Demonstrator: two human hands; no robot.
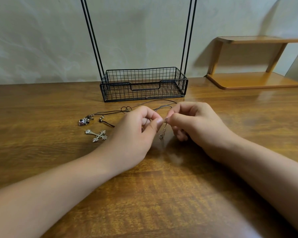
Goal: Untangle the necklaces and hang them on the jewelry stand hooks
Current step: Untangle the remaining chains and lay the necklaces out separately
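Two bare hands meet at centre of a brown wood-grain counter (162,194), working a small silver-toned chain clasp (165,119) held between them. The left hand (138,133) has fingers curled, thumb & forefinger pinching the clasp from the left; the right hand (194,122) is likewise curled, its thumb & fingertips pinching the same piece from the right. A short silver-toned chain tail (162,132) hangs from the clasp, ending just above the counter.

A thin dark brown cord necklace (150,103) runs from behind the hands, looping far & left across the counter w/ a knot-like curl near its middle. At its left end lie a small silver-and-dark-stone charm (84,121) and two small beads (101,119) on cord ends. Just near of these, flat on the counter, lies an ornate silver cross pendant (97,135), beside the left wrist; whether it is joined to the chain in the hands cannot be told.

Beyond the cord, at the far edge by the pale wall, stands a black wire jewelry stand (143,84): a rectangular mesh basket base w/ two pairs of thin black rods rising out of frame. Hooks not in view. At far right sits a small two-tier orange-brown wooden shelf (253,79).
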